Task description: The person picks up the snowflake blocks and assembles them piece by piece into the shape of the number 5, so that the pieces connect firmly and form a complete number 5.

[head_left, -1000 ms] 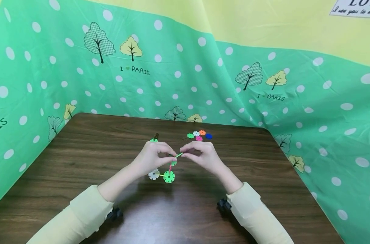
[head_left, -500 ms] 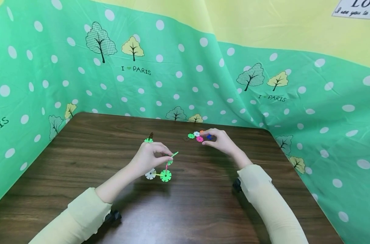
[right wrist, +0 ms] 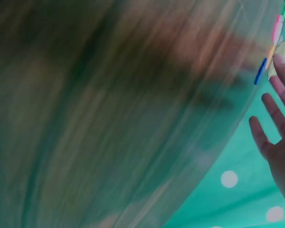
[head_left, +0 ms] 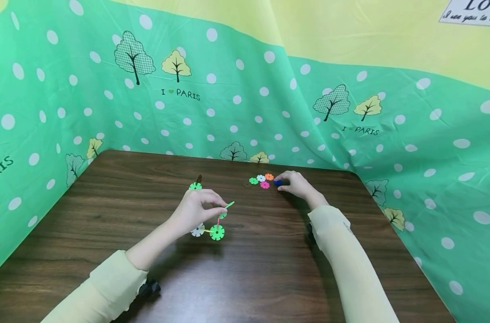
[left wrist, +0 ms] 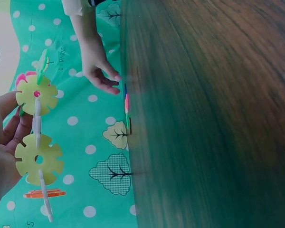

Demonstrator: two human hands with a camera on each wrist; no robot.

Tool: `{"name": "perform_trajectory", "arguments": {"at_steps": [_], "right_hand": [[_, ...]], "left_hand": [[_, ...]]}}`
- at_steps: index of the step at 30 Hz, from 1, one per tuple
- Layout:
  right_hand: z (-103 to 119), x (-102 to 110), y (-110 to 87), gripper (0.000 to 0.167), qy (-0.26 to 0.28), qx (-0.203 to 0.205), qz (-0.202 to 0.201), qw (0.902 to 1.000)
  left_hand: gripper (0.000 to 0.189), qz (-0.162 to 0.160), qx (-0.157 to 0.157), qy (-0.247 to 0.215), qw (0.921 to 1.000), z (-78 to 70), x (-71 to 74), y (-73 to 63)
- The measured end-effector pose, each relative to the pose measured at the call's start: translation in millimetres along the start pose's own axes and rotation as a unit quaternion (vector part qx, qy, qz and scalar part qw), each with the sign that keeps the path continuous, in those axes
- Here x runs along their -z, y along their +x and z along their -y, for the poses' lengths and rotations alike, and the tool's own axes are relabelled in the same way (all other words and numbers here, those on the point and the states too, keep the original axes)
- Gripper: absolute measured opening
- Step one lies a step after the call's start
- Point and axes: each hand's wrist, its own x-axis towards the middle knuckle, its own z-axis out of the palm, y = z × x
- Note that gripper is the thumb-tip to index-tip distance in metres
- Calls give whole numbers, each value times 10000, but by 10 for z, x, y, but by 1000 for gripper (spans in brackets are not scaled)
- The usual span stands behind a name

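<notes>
My left hand (head_left: 197, 206) pinches a chain of interlocked plastic snowflake discs (head_left: 217, 232) above the table. Green, white and pinkish-red pieces show in the head view. From the left wrist, yellow discs (left wrist: 40, 159) joined by white ones seen edge-on, plus an orange disc (left wrist: 45, 194), appear beside the fingers. Over at the back, my right hand (head_left: 296, 184) has its thumb and fingers spread around a loose blue snowflake disc (head_left: 277, 183). In the right wrist view the fingers are extended and the blue disc (right wrist: 260, 71) is near the fingertips, with no grip visible.
Loose green (head_left: 253, 181), white (head_left: 261, 178), orange (head_left: 269, 176) and pink (head_left: 264, 185) discs lie left of the right hand, with a dark brown one (head_left: 246, 185) beside them. A green polka-dot curtain (head_left: 212, 112) stands behind the wooden table (head_left: 261, 278).
My right hand has left the chain and moved back and right to the blue disc. The left hand keeps hold of the chain, shifting slightly left.
</notes>
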Motion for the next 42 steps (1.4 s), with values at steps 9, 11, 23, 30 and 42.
{"name": "perform_trajectory", "arguments": {"at_steps": [9, 11, 23, 30, 42], "right_hand": [[-41, -93, 124, 26, -100, -666, -55, 9977], [-39, -96, 126, 22, -69, -720, -130, 9973], [28, -64, 51, 28, 422, -1246, -345, 9907], [159, -4, -81, 22, 1222, -1438, -590, 9803], [820, 249, -322, 16, 2209, -570, -1179, 9665]], "left_hand": [[10, -17, 62, -99, 9999, -2, 13, 8], [10, -23, 92, -89, 9999, -5, 13, 13], [10, -198, 65, -124, 9997, -22, 11, 37], [11, -290, 98, -241, 9992, -27, 12, 43], [13, -514, 569, -302, 9966, -38, 20, 37]]}}
